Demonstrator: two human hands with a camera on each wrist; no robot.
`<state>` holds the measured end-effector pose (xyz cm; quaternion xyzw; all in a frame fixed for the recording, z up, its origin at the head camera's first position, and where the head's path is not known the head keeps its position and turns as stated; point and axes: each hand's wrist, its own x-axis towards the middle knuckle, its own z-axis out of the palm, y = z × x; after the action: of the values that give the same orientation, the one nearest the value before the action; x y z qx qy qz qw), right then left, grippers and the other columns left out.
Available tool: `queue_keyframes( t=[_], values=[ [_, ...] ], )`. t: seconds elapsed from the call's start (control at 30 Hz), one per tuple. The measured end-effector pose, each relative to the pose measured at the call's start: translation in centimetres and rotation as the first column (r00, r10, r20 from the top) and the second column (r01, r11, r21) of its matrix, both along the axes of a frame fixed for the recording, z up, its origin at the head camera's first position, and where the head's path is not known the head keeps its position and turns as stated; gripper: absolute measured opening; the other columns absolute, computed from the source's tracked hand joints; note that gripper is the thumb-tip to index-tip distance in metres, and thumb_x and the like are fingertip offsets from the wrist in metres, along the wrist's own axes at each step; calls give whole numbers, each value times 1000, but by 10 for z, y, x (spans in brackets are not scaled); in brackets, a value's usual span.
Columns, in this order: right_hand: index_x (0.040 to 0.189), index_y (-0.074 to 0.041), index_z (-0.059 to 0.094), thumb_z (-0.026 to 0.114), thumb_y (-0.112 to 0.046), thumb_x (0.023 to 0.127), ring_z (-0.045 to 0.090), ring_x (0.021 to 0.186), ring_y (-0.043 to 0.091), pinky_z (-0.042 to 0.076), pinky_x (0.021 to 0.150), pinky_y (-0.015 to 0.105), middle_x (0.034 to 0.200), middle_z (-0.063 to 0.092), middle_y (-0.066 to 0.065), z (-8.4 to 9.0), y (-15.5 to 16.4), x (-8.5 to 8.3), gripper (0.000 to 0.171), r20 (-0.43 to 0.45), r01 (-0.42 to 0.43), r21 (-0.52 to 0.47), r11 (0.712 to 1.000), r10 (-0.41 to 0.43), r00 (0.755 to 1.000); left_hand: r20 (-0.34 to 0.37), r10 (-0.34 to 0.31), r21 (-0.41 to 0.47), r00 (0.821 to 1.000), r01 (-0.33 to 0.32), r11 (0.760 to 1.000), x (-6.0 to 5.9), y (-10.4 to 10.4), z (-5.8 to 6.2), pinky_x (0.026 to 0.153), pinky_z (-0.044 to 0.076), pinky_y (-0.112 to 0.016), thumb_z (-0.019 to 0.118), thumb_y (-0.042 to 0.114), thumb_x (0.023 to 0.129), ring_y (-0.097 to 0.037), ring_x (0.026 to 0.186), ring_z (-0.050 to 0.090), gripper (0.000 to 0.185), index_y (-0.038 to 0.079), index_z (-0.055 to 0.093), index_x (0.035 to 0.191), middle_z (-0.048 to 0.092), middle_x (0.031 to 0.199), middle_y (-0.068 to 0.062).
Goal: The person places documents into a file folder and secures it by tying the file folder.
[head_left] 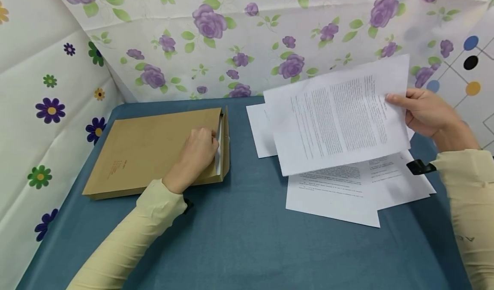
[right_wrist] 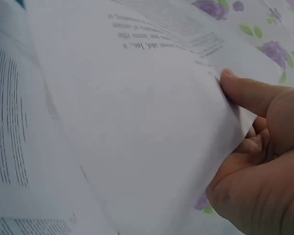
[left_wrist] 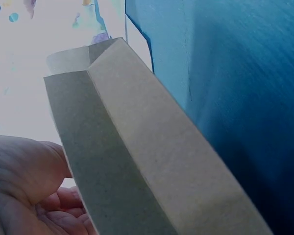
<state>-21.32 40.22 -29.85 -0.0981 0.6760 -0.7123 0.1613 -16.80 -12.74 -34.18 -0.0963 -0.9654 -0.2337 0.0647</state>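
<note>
A brown kraft-paper document folder [head_left: 154, 140] lies on the left side of the table, its right end open and white paper [head_left: 219, 146] showing inside. My left hand [head_left: 198, 150] grips the folder's top panel at that end; in the left wrist view the thumb and curled fingers [left_wrist: 66, 205] lie along the panel's edge. Over several scattered printed sheets [head_left: 332, 195], my right hand [head_left: 428, 112] holds up a printed paper [head_left: 332, 122], pinched at its right edge between thumb and fingers. In the right wrist view the paper [right_wrist: 137, 122] bends near the thumb.
Blue cloth [head_left: 239, 247] covers the table. A white sheet with purple roses [head_left: 247, 37] hangs along the back, and a flower-patterned sheet [head_left: 50, 131] along the left. Dark wrist straps [head_left: 420, 167] show at the sleeve cuffs.
</note>
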Motion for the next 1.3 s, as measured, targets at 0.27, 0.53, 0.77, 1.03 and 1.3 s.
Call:
queue_keyframes(
  t=[0.27,0.53,0.77,1.03,1.3],
  values=[
    [117,-15,77,66,-18,101,76,75,25,59,55,39,100,78,5,9,-18,7,19,73,249,-24,968,-247,966,-2,-6,-4,1000,6,1000,1,1,0,79,59,-46,55,-4,96,-36,93,69,25,-14,72,111,69,111,-30],
    [110,-15,78,80,-26,91,76,73,22,60,57,35,96,78,3,14,-54,8,22,144,367,-6,930,-363,921,0,-7,-6,1000,7,1000,1,1,0,78,58,-45,54,-4,95,-36,93,69,26,-14,72,111,70,111,-29],
    [108,-17,75,79,-33,92,74,73,17,59,58,30,92,78,1,13,-84,9,24,117,346,108,932,-358,926,9,-4,-11,1000,4,1000,1,1,0,77,59,-45,55,-3,95,-36,93,69,25,-14,72,109,70,109,-28],
    [145,-11,53,65,-44,100,76,82,17,61,64,33,102,77,-6,4,-114,8,57,75,176,297,939,-207,976,47,5,-6,999,-4,1000,1,1,-1,77,59,-44,57,-1,97,-36,95,68,24,-14,71,111,70,111,-28],
    [148,-4,51,61,-38,104,76,81,20,61,65,37,101,76,-2,2,-131,6,56,84,91,344,935,-127,988,4,-13,8,1000,13,1000,2,2,-4,71,56,-41,55,-5,94,-33,85,66,22,-12,73,105,70,105,-27]
  ],
)
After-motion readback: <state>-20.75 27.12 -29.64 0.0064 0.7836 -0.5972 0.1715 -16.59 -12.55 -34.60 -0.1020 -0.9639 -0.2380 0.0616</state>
